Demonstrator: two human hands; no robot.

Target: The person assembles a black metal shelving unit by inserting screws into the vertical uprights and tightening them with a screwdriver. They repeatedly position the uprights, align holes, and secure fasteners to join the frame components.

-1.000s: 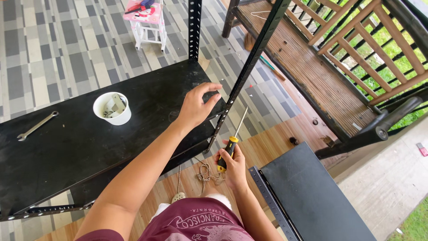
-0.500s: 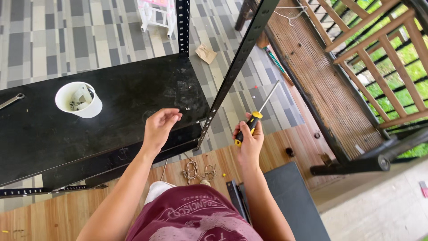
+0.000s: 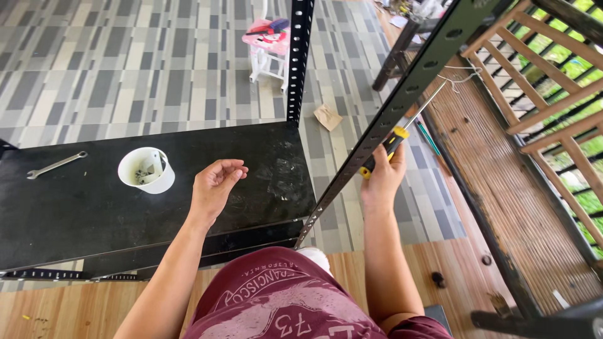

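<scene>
My right hand (image 3: 381,179) grips a screwdriver (image 3: 384,147) with a yellow and black handle, its thin shaft pointing up and right beside the black perforated upright (image 3: 402,94) of a metal rack. My left hand (image 3: 215,185) hovers over the black shelf (image 3: 75,213), palm up, fingers loosely curled and pinched together; whether a small part lies in them I cannot tell. A white cup (image 3: 146,169) with small metal fasteners stands on the shelf left of that hand.
A metal spanner (image 3: 55,164) lies at the shelf's left end. A second black upright (image 3: 299,56) rises behind the shelf. A small white stool (image 3: 270,47) with pink items stands on the patterned floor. A wooden railing (image 3: 553,94) runs along the right.
My left hand has pulled back from the upright and turned palm up over the shelf. My right hand has raised the screwdriver along the upright. The view has shifted.
</scene>
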